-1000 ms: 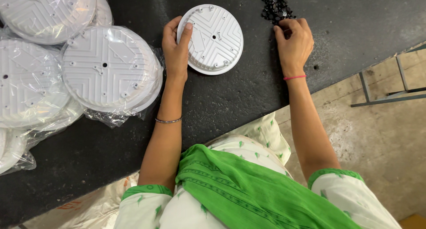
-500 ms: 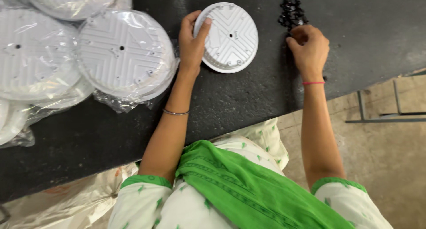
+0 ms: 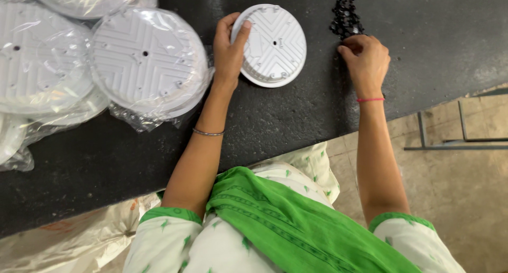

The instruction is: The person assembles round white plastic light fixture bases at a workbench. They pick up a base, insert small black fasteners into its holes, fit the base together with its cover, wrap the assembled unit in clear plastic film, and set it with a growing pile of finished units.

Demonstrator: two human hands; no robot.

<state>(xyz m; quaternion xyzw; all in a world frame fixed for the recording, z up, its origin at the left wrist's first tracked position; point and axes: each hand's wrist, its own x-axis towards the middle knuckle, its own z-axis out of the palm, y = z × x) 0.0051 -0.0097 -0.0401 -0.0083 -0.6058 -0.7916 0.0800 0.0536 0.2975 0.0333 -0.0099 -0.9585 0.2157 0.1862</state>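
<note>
- Left hand (image 3: 228, 53): fingers grip white round disc (image 3: 271, 44) at its 9 o'clock edge, on black worktop (image 3: 296, 119).
- Right hand (image 3: 365, 61): fingers curled, touching black small-parts pile (image 3: 345, 19) at 12 o'clock.
- Bagged white discs (image 3: 148, 61): 9 o'clock.

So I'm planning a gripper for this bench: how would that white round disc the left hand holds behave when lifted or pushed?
The white disc looks like thin moulded plastic, so probably light and fairly stiff. It lies flat on the dark table, so it would likely slide rather than roll. The left hand grips its edge, suggesting the rim gives purchase.
</note>
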